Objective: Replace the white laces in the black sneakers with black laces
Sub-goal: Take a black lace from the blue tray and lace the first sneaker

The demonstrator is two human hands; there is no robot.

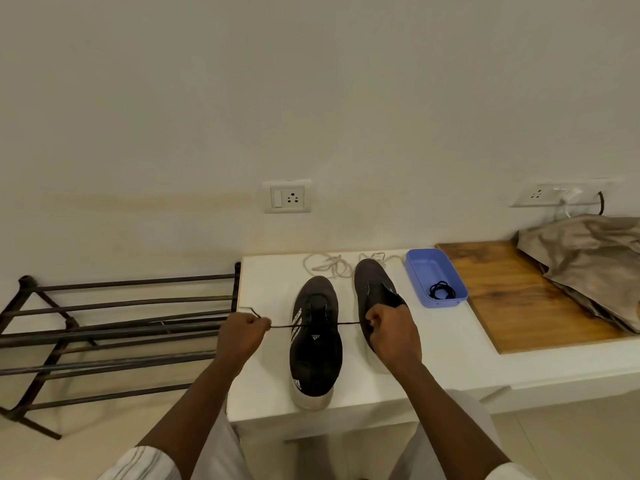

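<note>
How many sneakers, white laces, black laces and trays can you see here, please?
Black sneakers: 2
White laces: 2
Black laces: 2
Blue tray: 1
Total: 7

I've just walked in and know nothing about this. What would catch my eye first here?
The left hand and right hand stretch a black lace taut across a striped black sneaker on the white table. Behind it lie loose white laces, and a blue tray to the right holds a coiled black lace.

White table (263, 375) bears sneakers (315, 351), white laces (327, 266), blue tray (446, 302), board (512, 306).
</note>
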